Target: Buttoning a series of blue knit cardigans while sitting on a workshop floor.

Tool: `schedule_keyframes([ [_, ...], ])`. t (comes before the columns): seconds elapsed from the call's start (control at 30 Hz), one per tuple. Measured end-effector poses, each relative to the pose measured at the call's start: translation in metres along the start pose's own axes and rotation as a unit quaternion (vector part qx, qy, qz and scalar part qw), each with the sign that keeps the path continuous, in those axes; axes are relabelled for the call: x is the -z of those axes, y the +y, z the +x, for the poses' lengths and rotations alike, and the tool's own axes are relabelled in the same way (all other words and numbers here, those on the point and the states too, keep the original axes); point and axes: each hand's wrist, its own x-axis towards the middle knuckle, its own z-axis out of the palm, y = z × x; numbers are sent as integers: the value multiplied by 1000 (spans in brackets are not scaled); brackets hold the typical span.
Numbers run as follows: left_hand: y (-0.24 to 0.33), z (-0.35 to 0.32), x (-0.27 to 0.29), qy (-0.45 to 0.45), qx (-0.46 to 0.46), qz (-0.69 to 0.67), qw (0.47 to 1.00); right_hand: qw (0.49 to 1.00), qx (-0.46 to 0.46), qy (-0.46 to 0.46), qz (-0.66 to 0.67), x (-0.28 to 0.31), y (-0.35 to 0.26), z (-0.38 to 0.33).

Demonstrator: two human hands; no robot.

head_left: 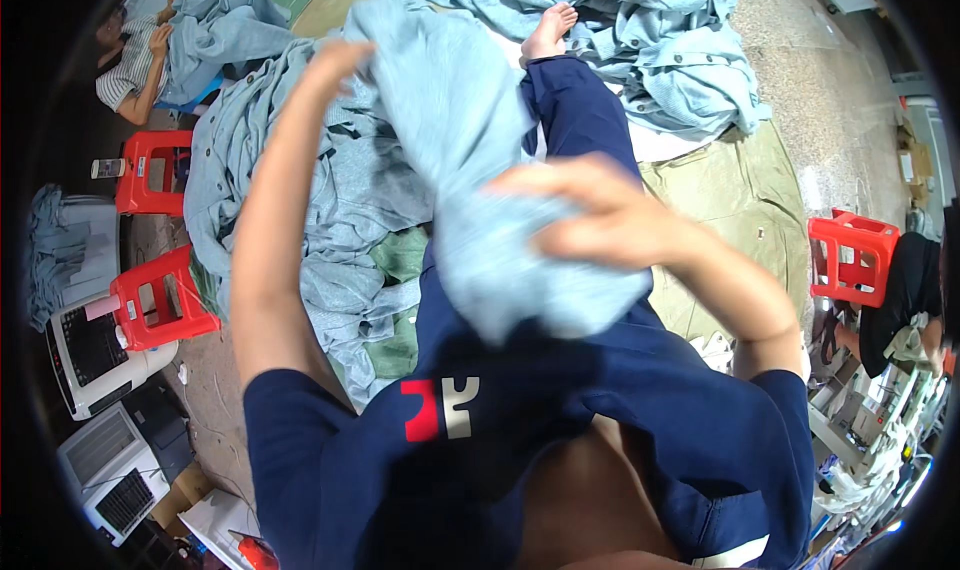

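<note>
A light blue knit garment (450,100), smeared by motion, stretches from the upper middle down over my lap. My left hand (338,68) is at its upper left edge; blur hides whether the fingers grip the cloth. Above the lower part of the garment is my right hand (600,215), also blurred, its thumb and fingers apart. Whether that hand touches the fabric is unclear. To the left of my legs lies a heap of similar blue buttoned knitwear (370,190).
More blue knitwear (690,70) is piled beyond my bare foot (550,32). An olive sheet (740,220) covers floor at right. Red stools (155,295) stand left, another red stool (852,257) right. A person (135,70) handles blue cloth at far left; another person's dark-clothed leg (900,290) shows far right.
</note>
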Motion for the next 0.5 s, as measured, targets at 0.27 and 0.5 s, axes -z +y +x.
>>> schedule_keyframes([
  [0.27,-21,-181,-107,-110,-14,-92,990,972,-92,-217,-14,-54,52,49],
  [0.5,-53,-177,-124,-67,78,-387,916,865,-212,286,-353,23,209,85],
])
